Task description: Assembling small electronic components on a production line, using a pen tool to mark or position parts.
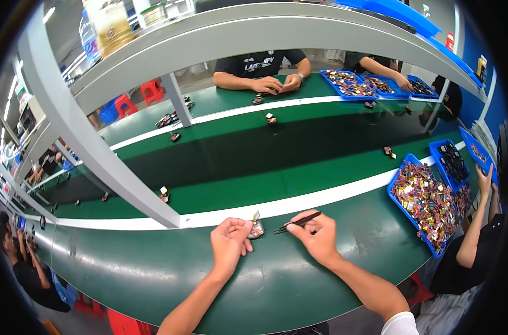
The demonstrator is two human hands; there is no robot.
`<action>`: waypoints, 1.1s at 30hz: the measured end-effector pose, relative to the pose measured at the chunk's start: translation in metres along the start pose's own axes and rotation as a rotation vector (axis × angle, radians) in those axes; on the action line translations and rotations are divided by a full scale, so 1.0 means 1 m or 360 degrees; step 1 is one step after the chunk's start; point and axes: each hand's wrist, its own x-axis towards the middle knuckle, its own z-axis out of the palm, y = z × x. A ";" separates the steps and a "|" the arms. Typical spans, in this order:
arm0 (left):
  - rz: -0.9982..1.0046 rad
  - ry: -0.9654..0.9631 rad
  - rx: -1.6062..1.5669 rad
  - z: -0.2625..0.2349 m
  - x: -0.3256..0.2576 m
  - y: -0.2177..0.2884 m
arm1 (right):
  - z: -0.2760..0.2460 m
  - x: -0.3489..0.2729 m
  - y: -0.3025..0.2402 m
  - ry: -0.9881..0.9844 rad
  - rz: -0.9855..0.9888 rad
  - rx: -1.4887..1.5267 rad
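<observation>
Green tabletop (pixel 153 273) curves across the lower half of the frame, in a workroom where people sit along both sides of a long green conveyor belt (pixel 226 198). At the lower centre, the left hand (pixel 230 241) has its thumb and index finger closed on a small component (pixel 256 228) with a pale tab sticking up, the other fingers loosely curled beneath. Just right of it, the right hand (pixel 316 237) is curled around black tweezers (pixel 303 221), gripped between thumb and fingers. Their prongs point left toward the component, a little apart from each other and not touching it.

Beyond the hands, a white rail (pixel 298 205) runs along the tabletop's far edge. On the belt lie scattered small part clusters, one (pixel 164 194) left of centre and another (pixel 389 152) at the right. At the right of the frame, a blue tray (pixel 390 192) is heaped with small multicoloured parts; behind it, a second blue tray (pixel 434 149) holds black pieces. Across the belt, at the upper centre, a co-worker in a black shirt (pixel 258 66) has both hands together over the far bench. A grey post (pixel 92 139) slants through the left, and red stools (pixel 151 91) stand at the upper left.
</observation>
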 end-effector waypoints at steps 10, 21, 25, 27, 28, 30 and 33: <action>0.0125 -0.0140 0.0123 -0.003 -0.010 -0.009 | 0.002 -0.014 -0.014 -0.0225 -0.0104 -0.0111; 0.0209 -0.0307 0.0054 -0.006 -0.007 -0.012 | 0.006 -0.011 -0.012 -0.0127 0.0001 0.0111; 0.0220 -0.0308 0.0078 -0.005 -0.006 -0.012 | 0.006 -0.010 -0.014 -0.0255 0.0011 -0.0010; 0.0218 -0.0320 0.0072 -0.004 -0.006 -0.013 | 0.005 -0.010 -0.013 -0.0263 0.0050 0.0028; 0.0217 -0.0318 0.0071 -0.004 -0.006 -0.012 | 0.005 -0.010 -0.012 -0.0267 0.0061 0.0036; 0.0217 -0.0335 0.0106 -0.004 -0.008 -0.010 | 0.005 -0.011 -0.011 -0.0272 0.0073 0.0043; 0.0232 -0.0359 0.0120 -0.004 -0.007 -0.010 | 0.005 -0.013 -0.009 -0.0284 0.0081 0.0096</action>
